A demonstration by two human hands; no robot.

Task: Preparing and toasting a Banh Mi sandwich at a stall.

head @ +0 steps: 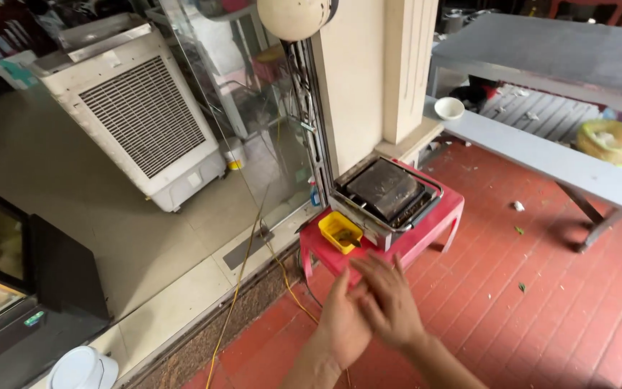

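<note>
Both hands meet low in the view, palms pressed together over the red tile floor [556,302]. Left hand [343,324]: forearm rises from the bottom edge, fingers straight and loosely spread, holding nothing. Right hand [390,302]: laid across the left, fingers extended toward upper left, also holding nothing.

Just beyond the fingertips: red plastic stool [426,238], legs on the tiles. On it sits a small metal stove [386,198], a dark flat plate on top; its long axis runs from lower left to upper right. A yellow dish [340,230] lies against the stove's near-left corner.

Yellow cable [242,281] runs along the floor edge. Farther: white air cooler [134,115], grey bench [541,155] carrying a white bowl [448,108].
</note>
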